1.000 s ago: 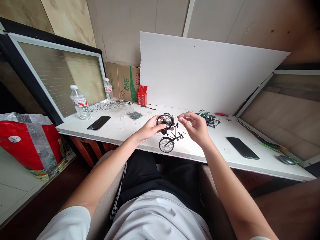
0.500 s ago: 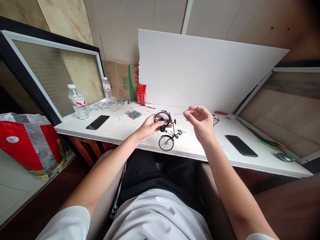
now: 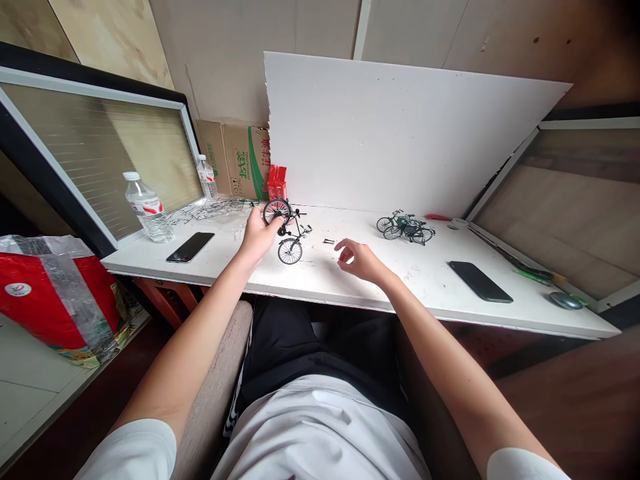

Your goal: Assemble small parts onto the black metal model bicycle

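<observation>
My left hand (image 3: 261,235) grips a black model bicycle (image 3: 291,251) by its upper wheel, thumb across that wheel. The bicycle hangs with its other wheel lower and its handlebar to the right. Low over the white table, my right hand (image 3: 356,259) is open, thumb and index finger curved and apart, with nothing visible between them. Just left of its fingertips lies a small black part (image 3: 329,241) on the table. Farther right stand assembled model bicycles (image 3: 406,229), one of them partly green.
Two phones lie on the table, a left phone (image 3: 191,247) and a right phone (image 3: 481,281). Water bottles (image 3: 149,208), a red box (image 3: 277,182) and a cardboard carton (image 3: 235,160) stand back left. A computer mouse (image 3: 565,301) sits at the right. A white board (image 3: 400,133) rises behind.
My left hand has moved left with the bicycle. My right hand has come down and left toward the table; the thin dark rod it pinched is no longer visible in it.
</observation>
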`<state>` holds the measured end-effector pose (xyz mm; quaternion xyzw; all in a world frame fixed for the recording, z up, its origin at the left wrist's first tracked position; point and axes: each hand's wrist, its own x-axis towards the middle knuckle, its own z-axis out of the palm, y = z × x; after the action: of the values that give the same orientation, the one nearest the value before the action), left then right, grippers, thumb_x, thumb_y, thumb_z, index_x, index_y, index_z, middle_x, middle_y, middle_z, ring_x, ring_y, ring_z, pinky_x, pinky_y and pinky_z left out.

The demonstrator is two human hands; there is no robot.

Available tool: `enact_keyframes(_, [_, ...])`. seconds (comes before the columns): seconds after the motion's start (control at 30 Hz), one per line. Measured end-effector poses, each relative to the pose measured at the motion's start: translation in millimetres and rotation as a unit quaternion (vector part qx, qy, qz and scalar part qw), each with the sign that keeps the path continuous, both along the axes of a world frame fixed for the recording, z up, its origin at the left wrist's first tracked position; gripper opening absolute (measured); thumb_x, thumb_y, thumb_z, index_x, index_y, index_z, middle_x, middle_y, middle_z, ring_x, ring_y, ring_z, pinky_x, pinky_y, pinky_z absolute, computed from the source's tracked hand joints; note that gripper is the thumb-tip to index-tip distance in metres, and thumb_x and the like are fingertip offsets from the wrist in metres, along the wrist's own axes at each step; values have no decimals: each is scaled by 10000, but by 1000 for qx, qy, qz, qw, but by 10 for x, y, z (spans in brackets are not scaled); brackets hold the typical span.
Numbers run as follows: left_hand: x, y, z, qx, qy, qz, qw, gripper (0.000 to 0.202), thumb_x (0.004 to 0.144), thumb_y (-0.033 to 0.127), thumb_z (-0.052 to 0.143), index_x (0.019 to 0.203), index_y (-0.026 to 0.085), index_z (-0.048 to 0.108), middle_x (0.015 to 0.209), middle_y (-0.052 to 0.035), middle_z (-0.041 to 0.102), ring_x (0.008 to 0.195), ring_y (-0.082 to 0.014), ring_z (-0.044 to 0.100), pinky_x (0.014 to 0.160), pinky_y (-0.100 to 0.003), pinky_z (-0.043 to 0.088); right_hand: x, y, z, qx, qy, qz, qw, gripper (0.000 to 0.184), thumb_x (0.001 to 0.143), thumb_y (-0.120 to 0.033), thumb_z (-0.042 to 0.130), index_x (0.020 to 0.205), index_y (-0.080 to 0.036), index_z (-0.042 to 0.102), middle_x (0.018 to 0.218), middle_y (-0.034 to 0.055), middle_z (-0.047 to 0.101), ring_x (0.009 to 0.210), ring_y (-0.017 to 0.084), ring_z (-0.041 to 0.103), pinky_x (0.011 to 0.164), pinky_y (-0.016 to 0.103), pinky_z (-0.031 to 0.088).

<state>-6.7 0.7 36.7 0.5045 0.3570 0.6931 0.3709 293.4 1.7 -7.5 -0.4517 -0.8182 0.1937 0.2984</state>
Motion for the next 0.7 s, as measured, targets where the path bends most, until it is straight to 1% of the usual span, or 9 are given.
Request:
enact_keyframes(0.07, [-14,20,-12,1,5,8,1000,391,823,213,769,1131,211,527,1102,-62,766,1019,-249,815,1009,-412,615,-5,25,-59,1,-19,4,1000,329,853,-48,741,1137,-211,717,923,50,802,836,203,764,759,303,583])
enact_keyframes(0.17, [-11,45,-39,0,9,8,1000,384,823,213,766,1123,216,527,1084,-53,766,1006,-250,820,996,-413,627,-14,68,-127,-8,-13,5,1000,242,866,-79,758,1070,-208,754,923,62,804,815,203,758,751,305,591])
enact_keyframes(0.23, [-6,58,-58,2,11,7,1000,380,822,218,770,1116,217,529,1087,-53,766,994,-248,823,988,-410,631,-11,107,-158,-16,15,2,1000,168,864,-133,796,1012,-209,773,929,70,811,823,216,764,762,324,608])
enact_keyframes(0.3, [-2,69,-76,6,11,6,1000,379,823,225,772,1115,219,531,1098,-54,770,988,-247,825,980,-407,635,4,144,-164,-28,71,-5,997,124,866,-226,836,973,-205,778,958,89,823,855,240,781,780,351,629])
enact_keyframes(0.4, [2,80,-99,15,5,2,1000,385,825,233,773,1119,222,526,1101,-53,774,967,-243,829,982,-416,638,37,180,-134,-35,173,-32,984,261,853,-397,879,989,-195,783,1004,117,836,914,274,804,827,391,656])
enact_keyframes(0.5, [3,85,-111,16,7,2,1000,381,830,241,771,1121,220,525,1101,-57,774,956,-244,832,991,-429,638,72,200,-100,-26,227,-64,972,399,809,-523,905,988,-184,794,979,124,835,908,280,806,865,417,665])
enact_keyframes(0.6, [-2,83,-107,14,11,3,1000,394,834,245,769,1138,220,519,1108,-62,777,988,-253,832,1009,-438,635,125,236,-87,-10,251,-89,964,485,781,-612,907,958,-174,797,946,129,828,860,274,799,808,409,672])
enact_keyframes(0.7, [-5,77,-96,14,11,0,1000,407,836,241,769,1151,224,512,1112,-63,783,1022,-260,831,1029,-445,631,212,299,-86,-6,272,-110,956,530,763,-656,911,934,-168,797,914,131,816,839,270,794,749,394,672])
